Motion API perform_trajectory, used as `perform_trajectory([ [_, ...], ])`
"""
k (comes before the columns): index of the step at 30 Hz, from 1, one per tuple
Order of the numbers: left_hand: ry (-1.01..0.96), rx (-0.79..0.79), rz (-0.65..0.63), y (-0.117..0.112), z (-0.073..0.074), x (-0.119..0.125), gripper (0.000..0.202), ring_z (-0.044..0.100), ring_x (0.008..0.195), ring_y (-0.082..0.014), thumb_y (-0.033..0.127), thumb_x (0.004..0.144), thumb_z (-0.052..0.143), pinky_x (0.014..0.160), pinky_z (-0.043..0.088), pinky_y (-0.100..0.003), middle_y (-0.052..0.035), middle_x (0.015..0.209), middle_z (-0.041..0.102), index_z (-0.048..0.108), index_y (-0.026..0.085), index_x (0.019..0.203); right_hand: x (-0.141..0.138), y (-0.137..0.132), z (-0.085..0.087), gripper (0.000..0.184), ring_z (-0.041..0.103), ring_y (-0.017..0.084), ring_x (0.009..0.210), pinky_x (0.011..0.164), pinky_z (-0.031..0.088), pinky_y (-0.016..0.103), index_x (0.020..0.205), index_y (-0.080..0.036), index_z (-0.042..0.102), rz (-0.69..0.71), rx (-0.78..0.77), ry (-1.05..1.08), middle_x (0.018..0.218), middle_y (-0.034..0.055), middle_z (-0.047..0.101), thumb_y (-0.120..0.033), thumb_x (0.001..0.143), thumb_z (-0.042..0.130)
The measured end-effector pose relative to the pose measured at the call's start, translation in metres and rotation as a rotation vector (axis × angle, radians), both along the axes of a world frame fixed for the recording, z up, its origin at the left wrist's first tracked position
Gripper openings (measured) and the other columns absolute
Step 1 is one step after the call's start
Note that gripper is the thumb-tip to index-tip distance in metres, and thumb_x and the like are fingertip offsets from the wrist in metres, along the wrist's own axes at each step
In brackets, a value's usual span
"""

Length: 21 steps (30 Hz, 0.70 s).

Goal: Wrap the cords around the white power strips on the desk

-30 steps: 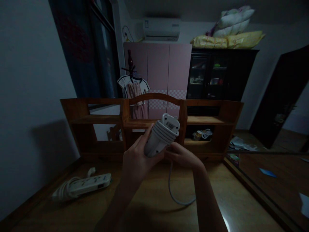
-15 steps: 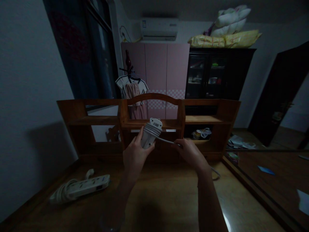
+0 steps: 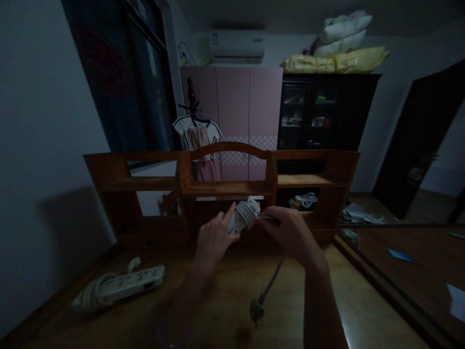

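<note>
A white power strip [image 3: 237, 224] with its cord wound round one end is gripped in my left hand [image 3: 213, 238], tilted up to the right above the tabletop. My right hand [image 3: 290, 232] pinches the grey cord close to the wound coils [image 3: 247, 213]. From below that hand the cord's loose end hangs down, and its plug [image 3: 256, 310] dangles over the wood. On the left of the tabletop lies a second white power strip [image 3: 134, 282], its own cord wrapped around its near end, with a plug [image 3: 134, 264] beside it.
A wooden shelf unit [image 3: 228, 188] stands along the back of the wooden tabletop [image 3: 218, 310]. A raised edge [image 3: 378, 286] borders the right side; beyond it lie a blue packet [image 3: 399, 255] and a white paper [image 3: 456, 300]. A wall [image 3: 32, 194] rises at the left.
Both hands have lowered the held power strip, which has shifted right and turned. My right hand is closer to the coils. The cord's plug has swung into view below.
</note>
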<state>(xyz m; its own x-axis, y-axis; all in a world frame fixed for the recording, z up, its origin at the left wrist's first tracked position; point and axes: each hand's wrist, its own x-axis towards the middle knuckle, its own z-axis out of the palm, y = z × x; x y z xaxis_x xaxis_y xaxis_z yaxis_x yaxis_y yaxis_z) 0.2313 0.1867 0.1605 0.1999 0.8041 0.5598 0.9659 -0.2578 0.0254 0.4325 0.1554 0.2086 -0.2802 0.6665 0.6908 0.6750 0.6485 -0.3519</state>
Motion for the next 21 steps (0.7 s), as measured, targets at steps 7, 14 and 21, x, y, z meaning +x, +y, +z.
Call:
perform_trajectory([
  [7, 0.204, -0.089, -0.408, -0.020, 0.008, 0.007, 0.087, 0.060, 0.095, -0.0208, 0.034, 0.070, 0.076, 0.075, 0.045, -0.029, -0.0024, 0.106, 0.061, 0.028, 0.029, 0.143, 0.015, 0.008, -0.003, 0.035, 0.050, 0.011, 0.056, 0.054, 0.033, 0.023, 0.070, -0.018, 0.066, 0.009, -0.038, 0.110, 0.061, -0.0004, 0.060, -0.051, 0.081, 0.063],
  [14, 0.180, -0.160, -0.646, -0.058, 0.010, 0.034, 0.069, 0.062, 0.091, -0.0237, 0.037, 0.061, 0.081, 0.077, 0.046, -0.034, -0.0032, 0.105, 0.065, 0.049, 0.024, 0.122, 0.039, 0.011, -0.006, 0.050, 0.033, 0.007, 0.048, 0.046, 0.023, 0.022, 0.048, -0.016, 0.048, 0.175, -0.258, 0.175, 0.048, -0.0045, 0.036, -0.051, 0.079, 0.065],
  [21, 0.010, -0.237, -0.881, -0.077, 0.026, 0.032, 0.056, 0.063, 0.087, -0.0201, 0.038, 0.061, 0.079, 0.074, 0.045, -0.030, 0.0006, 0.099, 0.066, 0.053, 0.023, 0.108, 0.045, 0.022, -0.009, 0.048, 0.032, 0.007, 0.046, 0.044, 0.023, 0.021, 0.051, -0.016, 0.050, 0.442, -0.455, 0.207, 0.048, -0.0047, 0.038, -0.052, 0.080, 0.061],
])
